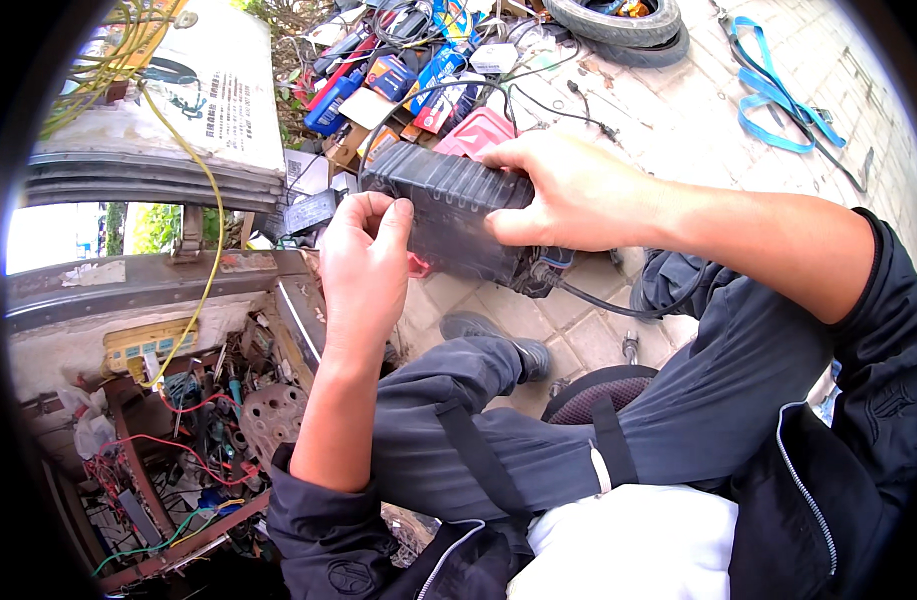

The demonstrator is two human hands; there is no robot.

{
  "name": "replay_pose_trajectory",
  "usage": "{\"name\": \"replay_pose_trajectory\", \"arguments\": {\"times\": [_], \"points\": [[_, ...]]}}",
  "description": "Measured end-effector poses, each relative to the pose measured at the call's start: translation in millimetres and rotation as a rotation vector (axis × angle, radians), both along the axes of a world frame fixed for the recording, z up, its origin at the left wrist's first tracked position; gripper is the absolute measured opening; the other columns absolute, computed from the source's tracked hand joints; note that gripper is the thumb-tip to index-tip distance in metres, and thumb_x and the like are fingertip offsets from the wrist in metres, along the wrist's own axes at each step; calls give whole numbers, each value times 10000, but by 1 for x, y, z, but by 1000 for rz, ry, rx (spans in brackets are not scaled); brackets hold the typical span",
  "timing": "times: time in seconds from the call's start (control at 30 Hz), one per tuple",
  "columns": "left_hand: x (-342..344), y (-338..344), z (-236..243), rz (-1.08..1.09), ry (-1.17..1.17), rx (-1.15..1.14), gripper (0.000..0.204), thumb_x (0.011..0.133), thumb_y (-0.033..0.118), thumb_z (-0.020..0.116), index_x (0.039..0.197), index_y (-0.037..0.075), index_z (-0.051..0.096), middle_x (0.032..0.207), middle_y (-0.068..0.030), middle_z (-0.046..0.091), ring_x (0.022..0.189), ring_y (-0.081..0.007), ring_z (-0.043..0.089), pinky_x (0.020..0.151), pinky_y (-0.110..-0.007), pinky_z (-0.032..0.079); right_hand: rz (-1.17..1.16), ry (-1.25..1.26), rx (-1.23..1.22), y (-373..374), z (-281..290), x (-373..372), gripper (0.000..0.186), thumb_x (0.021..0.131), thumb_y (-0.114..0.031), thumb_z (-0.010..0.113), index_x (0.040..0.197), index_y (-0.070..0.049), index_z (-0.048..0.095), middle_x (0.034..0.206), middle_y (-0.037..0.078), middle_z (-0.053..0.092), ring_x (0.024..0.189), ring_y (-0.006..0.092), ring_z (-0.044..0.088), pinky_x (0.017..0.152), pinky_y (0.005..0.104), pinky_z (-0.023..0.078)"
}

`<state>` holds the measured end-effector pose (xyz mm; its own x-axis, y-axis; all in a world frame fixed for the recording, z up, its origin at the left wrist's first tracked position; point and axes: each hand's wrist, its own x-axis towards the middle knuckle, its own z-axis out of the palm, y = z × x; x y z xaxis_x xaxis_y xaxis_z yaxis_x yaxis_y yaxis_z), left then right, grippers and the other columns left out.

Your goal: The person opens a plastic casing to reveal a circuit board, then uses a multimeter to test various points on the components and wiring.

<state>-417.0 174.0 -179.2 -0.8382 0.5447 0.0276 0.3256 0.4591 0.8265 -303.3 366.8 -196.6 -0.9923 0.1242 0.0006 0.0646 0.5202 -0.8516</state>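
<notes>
A black ribbed plastic box, like a battery or charger case, is raised in both hands above my lap. My right hand grips its right side, thumb across the dark face and fingers over the ribbed top. My left hand is at the box's left end, thumb and index finger closed together on its edge; what lies between them is too small to make out. A thin black cable runs up from near that end, and a thicker black cable hangs from the lower right of the box.
An open wooden-framed bin of tangled wires and parts stands at left, under a worn white panel. A pile of coloured boxes lies ahead, with stacked tyres and a blue strap on the paving.
</notes>
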Motion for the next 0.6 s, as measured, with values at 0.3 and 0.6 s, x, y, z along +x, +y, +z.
{"name": "replay_pose_trajectory", "arguments": {"times": [0.3,0.6], "points": [[-10,4,-8,-8,41,9,164,905,111,668,952,-42,631,808,-31,635,733,-68,570,667,-229,473,-31,-47,14,2,0,-3,554,734,-279,706,1153,73,616,971,222,684,899,292,679,841,355,521],[-11,0,-13,-18,-157,6,157,892,112,683,940,-34,651,830,-27,641,733,-69,558,681,-221,455,7,-97,-4,2,0,0,547,737,-266,699,1157,74,614,974,228,681,887,294,678,834,344,521]]}}
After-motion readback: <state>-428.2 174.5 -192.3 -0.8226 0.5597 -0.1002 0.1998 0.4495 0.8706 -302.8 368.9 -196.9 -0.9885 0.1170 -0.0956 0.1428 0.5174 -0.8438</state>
